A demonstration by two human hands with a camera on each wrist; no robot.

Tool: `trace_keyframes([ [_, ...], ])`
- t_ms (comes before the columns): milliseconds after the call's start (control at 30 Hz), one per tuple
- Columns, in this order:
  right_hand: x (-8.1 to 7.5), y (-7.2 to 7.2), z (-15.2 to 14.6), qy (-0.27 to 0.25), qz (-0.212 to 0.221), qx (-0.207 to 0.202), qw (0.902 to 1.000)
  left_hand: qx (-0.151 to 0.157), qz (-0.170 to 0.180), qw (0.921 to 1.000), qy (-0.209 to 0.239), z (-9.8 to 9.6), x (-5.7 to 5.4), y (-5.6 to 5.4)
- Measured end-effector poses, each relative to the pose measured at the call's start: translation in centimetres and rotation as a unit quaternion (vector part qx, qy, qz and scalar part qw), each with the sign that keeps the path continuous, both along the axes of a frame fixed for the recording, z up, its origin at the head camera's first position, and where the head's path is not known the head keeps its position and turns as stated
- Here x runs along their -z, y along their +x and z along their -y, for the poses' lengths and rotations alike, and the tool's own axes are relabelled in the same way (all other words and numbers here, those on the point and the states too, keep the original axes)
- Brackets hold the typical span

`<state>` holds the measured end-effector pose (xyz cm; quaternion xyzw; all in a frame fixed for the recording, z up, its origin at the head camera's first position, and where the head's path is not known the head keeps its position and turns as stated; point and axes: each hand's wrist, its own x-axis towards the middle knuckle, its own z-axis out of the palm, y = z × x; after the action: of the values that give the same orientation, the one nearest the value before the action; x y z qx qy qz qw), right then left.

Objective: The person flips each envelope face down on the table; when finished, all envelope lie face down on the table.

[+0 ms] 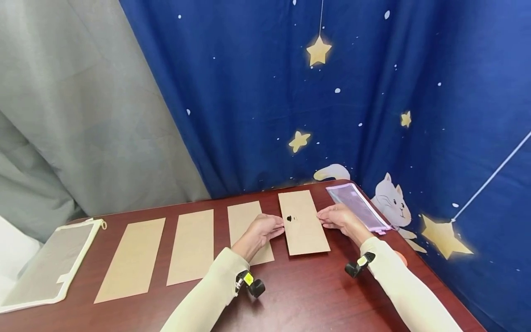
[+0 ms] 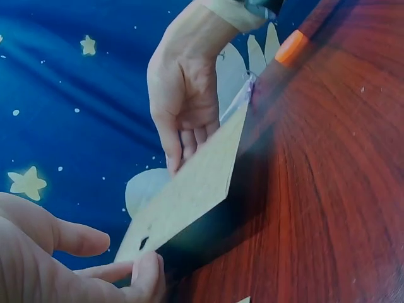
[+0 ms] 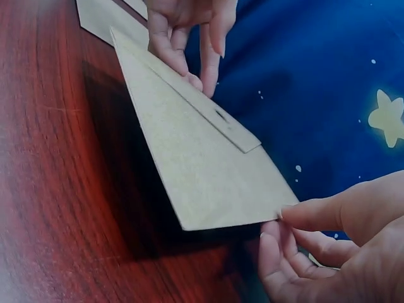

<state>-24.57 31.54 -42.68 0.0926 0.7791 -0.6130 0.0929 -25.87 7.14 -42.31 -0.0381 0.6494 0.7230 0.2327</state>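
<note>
Both hands hold a kraft-paper envelope (image 1: pixel 306 230) just above the table, one at each long side. A small black print marks its face. In the right wrist view a long folded flap (image 3: pixel 208 113) runs along one side. My left hand (image 1: pixel 263 228) holds the left edge by its fingertips. On the opposite edge, my right hand (image 1: pixel 338 216) pinches the paper between thumb and fingers, clearest in the right wrist view. A flat kraft-paper piece (image 1: pixel 244 214) lies under and beside the left hand.
Two more kraft-paper pieces (image 1: pixel 191 244) (image 1: pixel 130 258) lie in a row to the left. A cream-edged mesh zip pouch (image 1: pixel 50 263) is at the far left, and a purple-edged one (image 1: pixel 356 203) behind the right hand. Something orange (image 1: pixel 401 257) shows beside the right forearm.
</note>
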Motion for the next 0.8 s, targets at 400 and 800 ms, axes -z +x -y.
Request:
trace_keyframes([
  [400, -2.6, 0.1, -0.3, -0.073, -0.03, 0.003, 0.9968, -0.044, -0.037, 0.998, 0.028, 0.3, -1.9, -1.2],
  [800, -2.6, 0.1, -0.2, -0.094, -0.021, -0.006, 0.9953, -0.038, -0.03, 0.9974, 0.053, 0.6, -3.0, -1.6],
])
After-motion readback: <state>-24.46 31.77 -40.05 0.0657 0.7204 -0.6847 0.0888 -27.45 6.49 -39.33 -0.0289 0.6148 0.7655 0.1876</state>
